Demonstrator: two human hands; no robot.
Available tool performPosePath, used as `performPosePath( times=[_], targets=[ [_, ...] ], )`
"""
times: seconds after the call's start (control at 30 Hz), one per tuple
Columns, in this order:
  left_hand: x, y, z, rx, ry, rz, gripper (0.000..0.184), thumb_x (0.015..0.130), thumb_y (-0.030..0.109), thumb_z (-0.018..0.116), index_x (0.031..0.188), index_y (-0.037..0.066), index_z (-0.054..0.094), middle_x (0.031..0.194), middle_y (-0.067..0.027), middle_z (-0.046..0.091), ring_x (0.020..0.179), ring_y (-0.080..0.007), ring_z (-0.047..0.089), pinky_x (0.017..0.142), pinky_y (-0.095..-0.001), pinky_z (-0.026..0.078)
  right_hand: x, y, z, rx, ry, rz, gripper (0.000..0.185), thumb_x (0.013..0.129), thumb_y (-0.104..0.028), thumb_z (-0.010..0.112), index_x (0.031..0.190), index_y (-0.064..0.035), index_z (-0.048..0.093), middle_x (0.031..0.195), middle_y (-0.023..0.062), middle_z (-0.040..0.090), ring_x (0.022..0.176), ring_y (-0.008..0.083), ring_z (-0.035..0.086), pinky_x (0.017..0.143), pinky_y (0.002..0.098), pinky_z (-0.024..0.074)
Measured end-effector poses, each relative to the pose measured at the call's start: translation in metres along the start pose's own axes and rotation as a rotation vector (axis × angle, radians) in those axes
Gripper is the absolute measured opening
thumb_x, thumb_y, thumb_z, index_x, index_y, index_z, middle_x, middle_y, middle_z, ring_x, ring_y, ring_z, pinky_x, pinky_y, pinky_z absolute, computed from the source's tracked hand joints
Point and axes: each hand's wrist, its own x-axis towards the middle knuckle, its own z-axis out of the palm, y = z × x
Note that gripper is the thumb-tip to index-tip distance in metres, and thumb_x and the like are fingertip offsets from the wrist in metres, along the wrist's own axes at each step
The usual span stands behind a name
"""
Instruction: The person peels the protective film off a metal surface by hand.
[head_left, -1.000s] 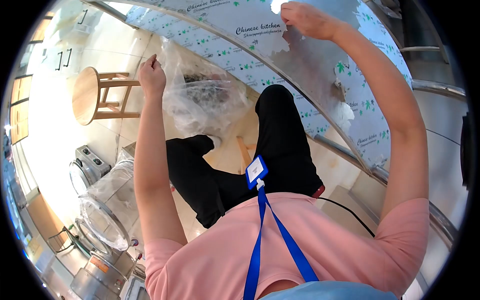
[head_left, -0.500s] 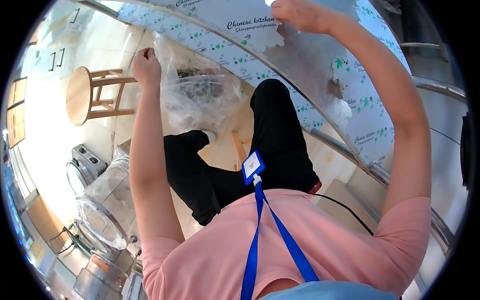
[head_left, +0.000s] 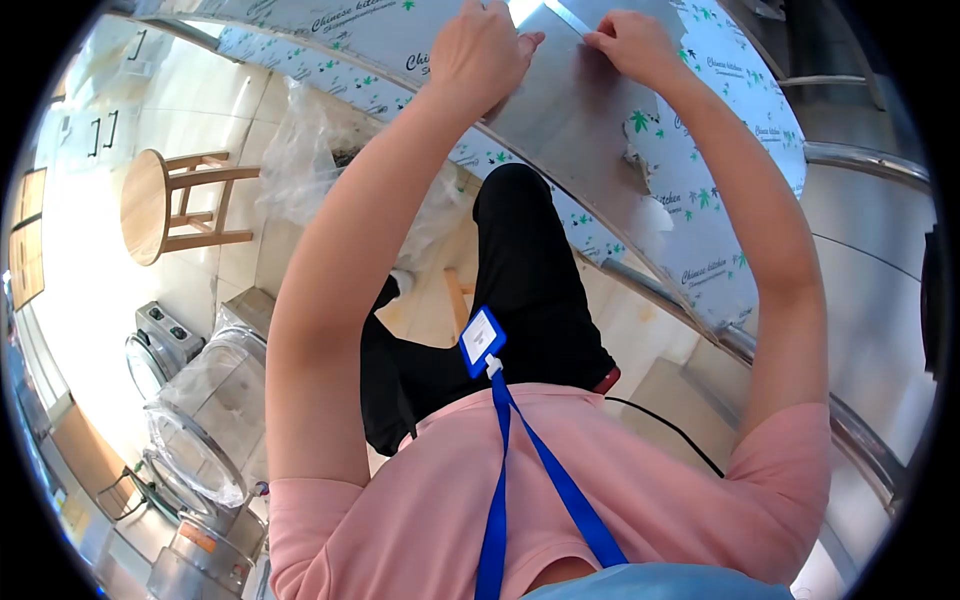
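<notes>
A stainless steel panel [head_left: 560,120] lies in front of me, partly covered by printed protective film [head_left: 715,210] with torn edges. At the top of the view my left hand [head_left: 480,60] is over the border between film and bare metal. Its fingers are bent together and the thumb sticks out; what the fingertips hold is hidden. To its right, my right hand [head_left: 640,48] is over the bare metal with its fingers pinched. A pale narrow strip [head_left: 566,15], apparently film, runs to those fingertips.
A round wooden stool [head_left: 147,207] stands at the left on the tiled floor. Crumpled clear plastic [head_left: 310,170] lies under the panel's near edge. Plastic-wrapped metal equipment [head_left: 205,400] is at lower left. A metal rail [head_left: 865,165] runs along the right.
My left hand has moved right and up, from over the floor onto the panel near my right hand. My right hand has shifted slightly right and down. More bare metal shows.
</notes>
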Motion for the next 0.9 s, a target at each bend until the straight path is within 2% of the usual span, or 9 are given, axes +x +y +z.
performPosePath(
  times=[0.1,0.2,0.3,0.4,0.5,0.6,0.7,0.8,0.9],
  targets=[
    [0.013,-0.004,0.010,0.045,-0.101,-0.004,0.024,0.084,0.019,0.061,0.086,-0.004,0.067,0.082,-0.0231,0.067,0.082,-0.0395,0.067,0.074,-0.0483,0.053,0.006,-0.002,-0.001,0.005,-0.033,-0.004,0.026,0.089,-0.029,0.063,0.087,-0.0033,0.068,0.088,0.0144,0.069,0.086,0.0342,0.065,0.077,0.0425,0.0506],
    [0.021,-0.010,0.011,0.079,-0.289,-0.002,0.020,0.083,0.013,0.056,0.079,-0.002,0.069,0.081,-0.0249,0.067,0.082,-0.0397,0.067,0.075,-0.0492,0.053,0.010,-0.008,0.002,0.038,-0.093,-0.003,0.019,0.083,-0.017,0.060,0.081,0.0004,0.067,0.076,0.0197,0.064,0.078,0.0406,0.063,0.073,0.0473,0.0514],
    [0.032,-0.014,0.017,0.093,-0.373,0.051,0.030,0.087,0.027,0.059,0.093,0.001,0.071,0.097,-0.0210,0.068,0.093,-0.0374,0.065,0.079,-0.0453,0.052,0.006,-0.011,0.003,-0.185,-0.010,-0.078,0.022,0.090,-0.026,0.060,0.091,-0.0055,0.070,0.093,0.0146,0.069,0.088,0.0344,0.065,0.079,0.0427,0.0513],
    [0.021,-0.023,0.029,-0.069,-0.259,-0.072,0.020,0.081,0.012,0.054,0.076,0.001,0.069,0.086,-0.0263,0.067,0.082,-0.0426,0.065,0.075,-0.0501,0.053,0.007,0.001,0.026,-0.427,0.006,-0.198,0.024,0.091,-0.025,0.057,0.105,-0.0095,0.070,0.099,0.0157,0.069,0.093,0.0347,0.065,0.083,0.0441,0.0510],
    [0.028,-0.049,0.049,-0.073,-0.258,0.033,0.023,0.083,0.016,0.053,0.076,0.001,0.069,0.085,-0.0252,0.067,0.080,-0.0457,0.064,0.075,-0.0519,0.051,-0.006,0.003,0.033,-0.292,0.112,-0.466,0.020,0.083,-0.016,0.056,0.079,0.0019,0.064,0.074,0.0214,0.063,0.073,0.0406,0.063,0.068,0.0484,0.0514],
    [0.029,-0.057,0.052,-0.070,-0.088,0.094,0.024,0.085,0.018,0.051,0.081,0.001,0.068,0.085,-0.0251,0.066,0.082,-0.0465,0.062,0.077,-0.0535,0.049,-0.009,-0.004,0.029,-0.242,0.338,-0.501,0.019,0.083,-0.014,0.053,0.081,0.0031,0.062,0.071,0.0232,0.062,0.072,0.0396,0.063,0.066,0.0485,0.0513],
    [0.036,-0.042,0.030,-0.033,-0.457,0.109,0.027,0.089,0.021,0.050,0.089,-0.001,0.065,0.091,-0.0267,0.064,0.090,-0.0467,0.060,0.079,-0.0532,0.047,-0.018,-0.031,0.024,0.044,0.202,-0.095,0.022,0.085,-0.015,0.054,0.091,0.0036,0.064,0.077,0.0244,0.064,0.079,0.0409,0.064,0.071,0.0485,0.0516],
    [0.034,-0.050,0.037,0.099,-0.227,0.287,0.031,0.090,0.023,0.048,0.092,-0.005,0.063,0.093,-0.0239,0.065,0.089,-0.0423,0.061,0.077,-0.0496,0.047,-0.022,-0.052,0.032,0.370,0.240,0.091,0.026,0.086,-0.017,0.054,0.097,0.0027,0.066,0.086,0.0261,0.066,0.087,0.0414,0.065,0.077,0.0488,0.0509],
    [0.039,-0.022,0.001,0.163,-0.474,0.099,0.035,0.091,0.034,0.056,0.095,0.002,0.069,0.094,-0.0193,0.068,0.089,-0.0361,0.065,0.079,-0.0435,0.049,-0.027,-0.055,0.038,0.473,0.206,0.081,0.028,0.085,-0.021,0.055,0.103,-0.0020,0.067,0.094,0.0241,0.068,0.092,0.0418,0.064,0.082,0.0479,0.0502]
  ],
)
